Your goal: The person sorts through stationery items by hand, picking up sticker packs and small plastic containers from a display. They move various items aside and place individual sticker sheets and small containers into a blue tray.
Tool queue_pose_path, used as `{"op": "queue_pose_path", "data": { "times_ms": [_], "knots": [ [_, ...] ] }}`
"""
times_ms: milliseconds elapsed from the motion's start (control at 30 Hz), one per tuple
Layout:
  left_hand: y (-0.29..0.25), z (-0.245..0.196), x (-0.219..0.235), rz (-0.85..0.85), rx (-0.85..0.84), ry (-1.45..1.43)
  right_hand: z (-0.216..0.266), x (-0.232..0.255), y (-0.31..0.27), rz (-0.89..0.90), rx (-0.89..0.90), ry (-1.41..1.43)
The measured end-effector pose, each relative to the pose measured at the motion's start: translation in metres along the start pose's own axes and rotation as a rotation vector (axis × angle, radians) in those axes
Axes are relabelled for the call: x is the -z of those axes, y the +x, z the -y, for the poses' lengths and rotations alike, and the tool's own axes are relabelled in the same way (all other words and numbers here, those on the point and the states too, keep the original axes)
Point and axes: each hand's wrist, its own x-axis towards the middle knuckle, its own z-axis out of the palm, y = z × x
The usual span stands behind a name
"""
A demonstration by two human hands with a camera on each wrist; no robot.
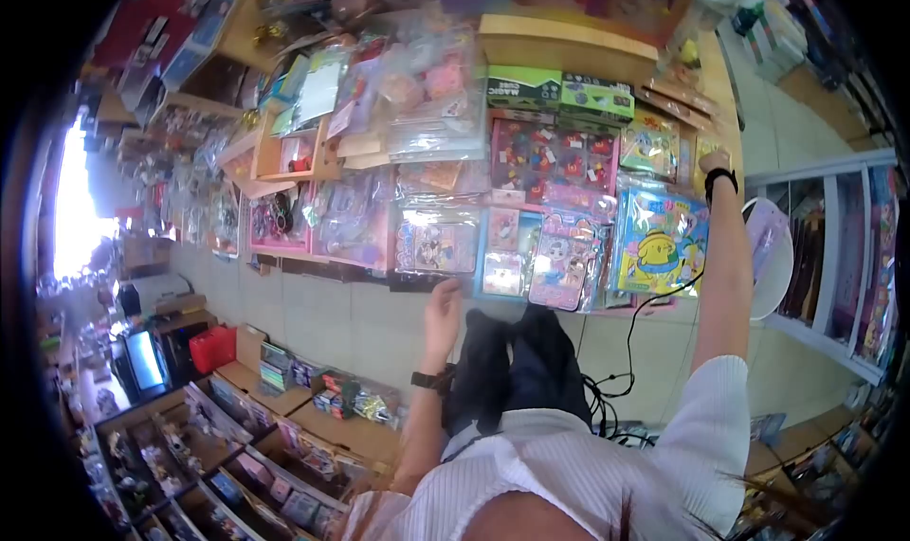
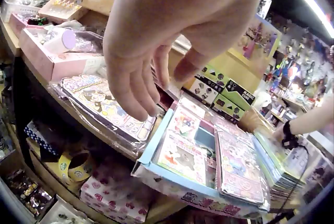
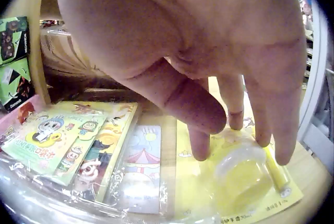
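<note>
My left hand [image 1: 442, 315] hangs at the table's front edge with loosely bent fingers and nothing in them. Below it in the left wrist view lies a clear-wrapped flat pack [image 2: 99, 104] with cartoon figures. Beside that stands a light-blue display box [image 2: 156, 148] holding cartoon packs. At the far right of the table, my right hand [image 1: 718, 162] reaches down over a yellow carded pack [image 3: 190, 187] with a clear plastic bubble [image 3: 242, 174]. Its fingers [image 3: 284, 130] point downward, fingertips right at the card. Left of it lie a pale card [image 3: 143, 169] and wrapped cartoon booklets [image 3: 57, 138].
Green-and-black puzzle cube boxes [image 1: 597, 96] stand at the back. A yellow cartoon book [image 1: 659, 252] lies near the front right. Trays and bagged goods crowd the left side. A black cable [image 1: 630, 351] runs down from the right wrist. A white rack [image 1: 834, 257] stands at the right.
</note>
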Motion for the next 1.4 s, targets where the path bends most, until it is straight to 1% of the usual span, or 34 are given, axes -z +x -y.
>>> {"op": "queue_pose_path", "data": {
  "times_ms": [33, 67, 100, 167, 200, 233, 267, 300, 367, 433, 467, 500, 533, 633, 700, 733, 767, 833, 867, 900, 933, 967, 1000, 1033, 1100, 1133, 1167, 1200, 1233, 1267, 1300, 1333, 1367, 1400],
  "knots": [
    [0.003, 0.002, -0.001, 0.006, -0.009, 0.009, 0.000, 0.000, -0.006, -0.060, -0.078, 0.133],
    [0.006, 0.005, -0.002, 0.000, -0.055, -0.044, -0.007, -0.010, 0.012, 0.027, -0.051, 0.065],
    [0.006, -0.003, 0.002, -0.016, -0.068, -0.058, -0.008, -0.003, 0.012, 0.112, 0.060, -0.065],
    [0.002, -0.043, 0.014, -0.063, -0.223, 0.273, -0.001, 0.013, -0.003, -0.066, -0.130, 0.311],
    [-0.002, -0.073, 0.024, -0.143, -0.477, 0.479, 0.002, 0.031, -0.015, -0.132, -0.100, 0.348],
    [-0.006, -0.099, 0.035, -0.168, -0.525, 0.584, 0.007, 0.050, -0.032, -0.196, -0.072, 0.380],
    [-0.011, -0.121, 0.049, -0.229, -0.640, 0.698, 0.020, 0.075, -0.063, -0.342, -0.041, 0.450],
    [-0.015, -0.138, 0.061, -0.290, -0.662, 0.778, 0.031, 0.095, -0.090, -0.479, -0.035, 0.618],
    [-0.027, -0.183, 0.085, -0.419, -0.771, 0.812, 0.042, 0.117, -0.117, -0.589, 0.107, 0.607],
    [-0.042, -0.208, 0.107, -0.469, -0.834, 0.827, 0.069, 0.145, -0.177, -0.697, 0.104, 0.638],
    [-0.052, -0.219, 0.119, -0.513, -0.888, 0.856, 0.074, 0.144, -0.190, -0.779, 0.141, 0.578],
    [-0.062, -0.228, 0.132, -0.555, -0.940, 0.884, 0.083, 0.155, -0.226, -0.735, 0.183, 0.540],
    [-0.073, -0.236, 0.146, -0.548, -0.954, 0.854, 0.088, 0.151, -0.249, -0.775, 0.221, 0.533],
    [-0.108, -0.250, 0.197, -0.533, -1.239, 0.772, 0.112, 0.158, -0.345, -0.730, 0.209, 0.524],
    [-0.129, -0.245, 0.236, -0.558, -1.403, 0.640, 0.123, 0.145, -0.392, -0.783, 0.199, 0.472],
    [-0.154, -0.249, 0.258, -0.467, -1.366, 0.557, 0.125, 0.137, -0.412, -0.762, 0.188, 0.463],
    [-0.166, -0.237, 0.287, -0.493, -1.353, 0.528, 0.132, 0.131, -0.433, -0.746, 0.181, 0.465],
    [-0.166, -0.208, 0.359, -0.539, -1.631, 0.546, 0.167, 0.129, -0.498, -0.508, 0.012, 0.621],
    [-0.158, -0.208, 0.374, -0.462, -1.760, 0.554, 0.165, 0.122, -0.498, -0.583, 0.062, 0.514],
    [-0.145, -0.217, 0.400, -0.307, -1.919, 0.535, 0.175, 0.102, -0.523, -0.561, -0.004, 0.540],
    [-0.160, -0.218, 0.431, -0.207, -1.770, 0.654, 0.185, 0.090, -0.542, -0.553, -0.041, 0.522],
    [-0.173, -0.223, 0.439, -0.157, -1.594, 0.787, 0.182, 0.097, -0.530, -0.560, -0.030, 0.490],
    [-0.128, -0.221, 0.404, -0.623, -2.026, 0.212, 0.195, 0.084, -0.553, -0.541, -0.033, 0.545],
    [-0.128, -0.222, 0.404, -0.612, -2.059, 0.189, 0.207, 0.084, -0.558, -0.565, 0.000, 0.589],
    [-0.131, -0.226, 0.405, -0.735, -2.033, 0.163, 0.219, 0.072, -0.576, -0.551, -0.007, 0.585],
    [-0.138, -0.231, 0.403, -0.599, -2.082, 0.007, 0.224, 0.065, -0.593, -0.548, -0.018, 0.604],
    [-0.133, -0.238, 0.400, -0.604, -2.087, -0.015, 0.226, 0.075, -0.592, -0.526, 0.003, 0.602],
    [-0.139, -0.232, 0.406, -0.597, -2.109, -0.031, 0.235, 0.074, -0.612, -0.466, -0.072, 0.639],
    [-0.143, -0.230, 0.410, -0.624, -2.108, -0.016, 0.235, 0.068, -0.620, -0.482, -0.087, 0.642],
    [-0.142, -0.228, 0.411, -0.662, -2.088, 0.027, 0.236, 0.058, -0.621, -0.397, -0.131, 0.593],
    [-0.142, -0.222, 0.415, -0.743, -2.051, 0.065, 0.230, 0.057, -0.618, -0.357, -0.178, 0.527],
    [-0.143, -0.216, 0.420, -0.853, -1.974, 0.157, 0.233, 0.057, -0.618, -0.359, -0.190, 0.600],
    [-0.144, -0.206, 0.421, -1.001, -1.805, 0.321, 0.232, 0.053, -0.621, -0.348, -0.186, 0.641],
    [-0.145, -0.187, 0.427, -1.348, -1.479, 0.600, 0.234, 0.046, -0.610, -0.360, -0.226, 0.604]
  ]
}}
